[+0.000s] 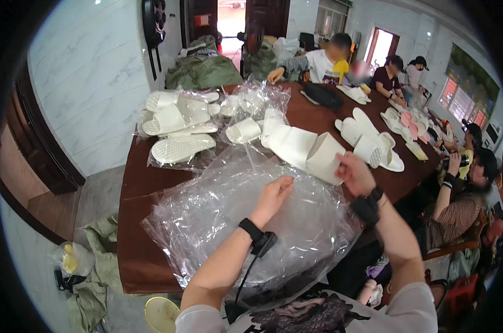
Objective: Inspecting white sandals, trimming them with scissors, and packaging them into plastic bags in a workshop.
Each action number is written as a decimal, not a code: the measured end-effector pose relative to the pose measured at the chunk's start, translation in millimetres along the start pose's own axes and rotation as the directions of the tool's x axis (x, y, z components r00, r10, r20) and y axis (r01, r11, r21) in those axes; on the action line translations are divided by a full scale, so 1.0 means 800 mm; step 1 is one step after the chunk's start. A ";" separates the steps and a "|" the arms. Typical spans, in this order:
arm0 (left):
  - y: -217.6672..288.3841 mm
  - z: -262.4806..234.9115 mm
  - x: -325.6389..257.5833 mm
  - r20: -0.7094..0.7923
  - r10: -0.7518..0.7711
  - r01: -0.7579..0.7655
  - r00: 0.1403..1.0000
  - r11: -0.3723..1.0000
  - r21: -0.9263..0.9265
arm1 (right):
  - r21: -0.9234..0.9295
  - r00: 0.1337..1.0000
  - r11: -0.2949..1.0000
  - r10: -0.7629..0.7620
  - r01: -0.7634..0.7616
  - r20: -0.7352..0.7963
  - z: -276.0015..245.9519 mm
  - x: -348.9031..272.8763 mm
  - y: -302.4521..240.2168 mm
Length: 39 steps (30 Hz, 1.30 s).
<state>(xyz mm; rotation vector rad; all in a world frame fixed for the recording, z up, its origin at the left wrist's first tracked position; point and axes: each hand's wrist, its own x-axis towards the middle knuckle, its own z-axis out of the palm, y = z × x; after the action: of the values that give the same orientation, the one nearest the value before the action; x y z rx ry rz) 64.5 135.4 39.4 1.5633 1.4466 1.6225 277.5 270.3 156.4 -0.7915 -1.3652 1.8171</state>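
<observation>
On the brown surface [135,183], mid-bagging: slipper pair vs. slippery plastic.
My right hand [354,173] has its fingers pinching the end of the white slipper pair [307,150], far end resting on the surface. My left hand [272,195] hovers over the clear bag stack [218,216], fingers loosely together, gripping nothing I can see. Risks: the pair could splay apart (only one end held), or the film could slide off the near edge, since the sheets overhang it.

Bagged white slippers [176,119] lie far left; a black bag [322,94] beyond.
</observation>
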 end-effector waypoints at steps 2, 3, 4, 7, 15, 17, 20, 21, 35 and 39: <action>-0.010 -0.006 0.005 0.030 -0.091 0.090 0.995 0.995 0.042 | -0.088 0.998 0.996 0.019 -0.024 -0.058 -0.039 0.034 -0.014; -0.010 -0.004 0.008 0.035 -0.103 0.102 0.994 0.994 0.039 | -0.158 0.994 0.987 -0.008 -0.009 -0.109 -0.068 0.056 -0.022; -0.007 0.001 0.013 0.030 -0.077 0.076 0.997 0.997 0.019 | -0.122 0.991 0.989 -0.093 0.082 -0.091 -0.119 0.085 -0.035; -0.001 -0.004 0.009 0.002 -0.080 0.080 0.997 0.997 0.005 | 0.322 0.959 0.912 -0.196 0.256 -0.206 -0.109 0.096 -0.058; 0.013 -0.003 0.006 0.010 -0.114 0.114 0.993 0.994 -0.006 | -0.706 0.739 0.217 -0.226 0.674 0.635 0.011 -0.047 0.051; 0.024 -0.004 0.010 -0.023 -0.081 0.078 0.996 0.990 -0.119 | -0.794 0.815 0.187 -0.081 0.578 0.574 0.018 -0.068 0.072; 0.034 -0.014 0.020 -0.053 -0.078 0.065 0.996 0.973 -0.221 | -0.740 0.791 0.284 -0.173 0.610 0.587 0.005 -0.065 0.080; 0.045 -0.018 0.025 -0.044 -0.078 0.067 0.996 0.975 -0.213 | -0.739 0.793 0.291 -0.181 0.608 0.582 0.002 -0.063 0.080; 0.229 -0.171 -0.026 -0.116 -0.124 0.163 0.985 0.884 0.437 | -0.783 0.783 0.110 -0.224 0.612 0.581 -0.017 -0.078 0.101; 0.176 -0.175 -0.168 -0.044 -0.240 0.120 0.970 0.312 0.943 | -0.784 0.805 0.182 -0.141 0.593 0.576 -0.003 -0.086 0.082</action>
<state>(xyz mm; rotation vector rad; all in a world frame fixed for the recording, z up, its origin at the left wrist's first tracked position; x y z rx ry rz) 16.3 -79.9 134.1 1.8278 2.6455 0.3842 305.6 202.3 96.3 -0.5005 -2.7291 0.5217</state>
